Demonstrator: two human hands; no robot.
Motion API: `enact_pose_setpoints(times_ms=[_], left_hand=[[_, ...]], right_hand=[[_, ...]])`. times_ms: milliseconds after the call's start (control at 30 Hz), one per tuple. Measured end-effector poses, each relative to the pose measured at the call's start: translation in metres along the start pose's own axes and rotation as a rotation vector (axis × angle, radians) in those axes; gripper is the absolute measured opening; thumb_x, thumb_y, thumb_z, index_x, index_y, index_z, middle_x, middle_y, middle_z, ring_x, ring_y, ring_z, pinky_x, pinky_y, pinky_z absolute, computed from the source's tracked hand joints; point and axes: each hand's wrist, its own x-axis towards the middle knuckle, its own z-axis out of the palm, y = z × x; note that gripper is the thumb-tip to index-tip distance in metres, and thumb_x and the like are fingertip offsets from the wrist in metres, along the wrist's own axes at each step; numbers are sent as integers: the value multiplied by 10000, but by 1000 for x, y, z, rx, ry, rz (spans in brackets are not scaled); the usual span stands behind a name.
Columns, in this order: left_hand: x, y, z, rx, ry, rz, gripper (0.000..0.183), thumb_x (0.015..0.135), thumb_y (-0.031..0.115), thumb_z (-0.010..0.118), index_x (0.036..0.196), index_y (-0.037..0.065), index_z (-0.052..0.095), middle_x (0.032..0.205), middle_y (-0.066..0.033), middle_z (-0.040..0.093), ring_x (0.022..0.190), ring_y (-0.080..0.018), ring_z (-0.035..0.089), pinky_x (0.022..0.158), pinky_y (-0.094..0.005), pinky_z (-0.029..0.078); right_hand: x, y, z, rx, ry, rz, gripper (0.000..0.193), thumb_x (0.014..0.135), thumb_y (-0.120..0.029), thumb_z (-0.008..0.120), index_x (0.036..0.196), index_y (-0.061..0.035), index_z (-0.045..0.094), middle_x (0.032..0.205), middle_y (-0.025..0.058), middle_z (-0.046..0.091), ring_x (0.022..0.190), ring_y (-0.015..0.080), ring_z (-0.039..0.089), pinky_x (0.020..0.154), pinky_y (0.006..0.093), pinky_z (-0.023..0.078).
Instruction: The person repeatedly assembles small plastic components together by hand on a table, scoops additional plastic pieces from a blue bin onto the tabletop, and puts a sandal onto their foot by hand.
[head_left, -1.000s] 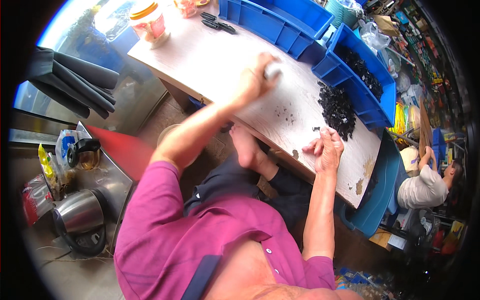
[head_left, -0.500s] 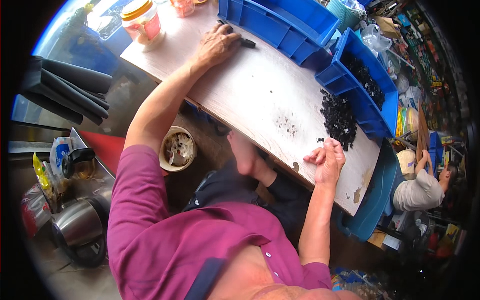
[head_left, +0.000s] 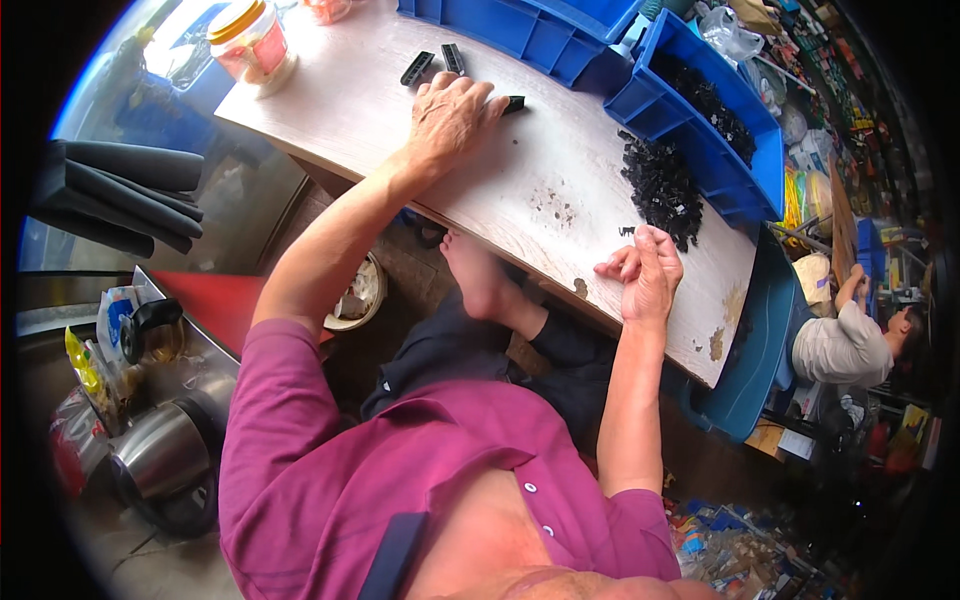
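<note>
My left hand [head_left: 455, 118] is over the far left part of the pale tabletop, fingers closed around a black oblong plastic part [head_left: 514, 104]. Most of that part is hidden under the fingers. Just beyond the knuckles lie two similar black oblong parts [head_left: 417, 68], apart from each other. At the table's near right edge, my right hand [head_left: 652, 280] is raised with thumb and forefinger pinched together and the other fingers curled. Whatever the pinch holds, if anything, cannot be made out. A small black piece [head_left: 627, 231] lies close to its fingertips, beside a heap of small black pieces [head_left: 662, 190].
Blue plastic bins [head_left: 540, 38] line the table's far side; the right one [head_left: 735, 165] contains more black pieces. A yellow-lidded jar [head_left: 245, 45] stands at the left corner. A teal tub [head_left: 765, 340] adjoins the right end. Another person [head_left: 845, 340] sits farther right.
My left hand has shifted right and nearer, uncovering two black parts on the table and closing on another. The right hand stays pinched in nearly the same place. The view has shifted slightly.
</note>
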Motion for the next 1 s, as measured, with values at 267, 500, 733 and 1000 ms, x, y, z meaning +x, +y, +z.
enact_pose_setpoints(times_ms=[267, 500, 733, 1000], left_hand=[[-17, 11, 11, -101, -51, -80, 337, 823, 374, 656, 1064, 142, 691, 969, -63, 655, 979, -285, 565, 879, -417, 434], [-14, 22, 13, -80, -77, -230, 447, 871, 493, 561, 1157, 166, 669, 993, -130, 661, 1021, -306, 561, 913, -431, 437], [-35, 46, 3, -167, -58, -148, 249, 840, 285, 693, 1038, 135, 680, 869, -88, 664, 938, -263, 597, 857, -407, 466], [-81, 130, -7, -1342, -188, -514, 330, 898, 245, 663, 1128, 12, 624, 903, -97, 674, 765, -138, 629, 647, -293, 535]], right_hand=[[-1, 0, 0, 23, 10, -12, 206, 885, -183, 668, 971, -16, 581, 485, -2, 427, 457, 123, 508, 494, 389, 570], [-2, 3, 0, 29, -2, -28, 170, 897, -170, 656, 956, -22, 597, 499, -2, 437, 468, 117, 527, 501, 388, 580], [-3, 2, 2, 42, 6, -56, 160, 896, -169, 660, 929, -19, 616, 485, -5, 431, 454, 124, 532, 498, 376, 574], [-5, 7, 3, 22, -48, -78, 147, 877, -169, 689, 933, -44, 635, 487, -5, 456, 453, 128, 534, 496, 329, 541]])
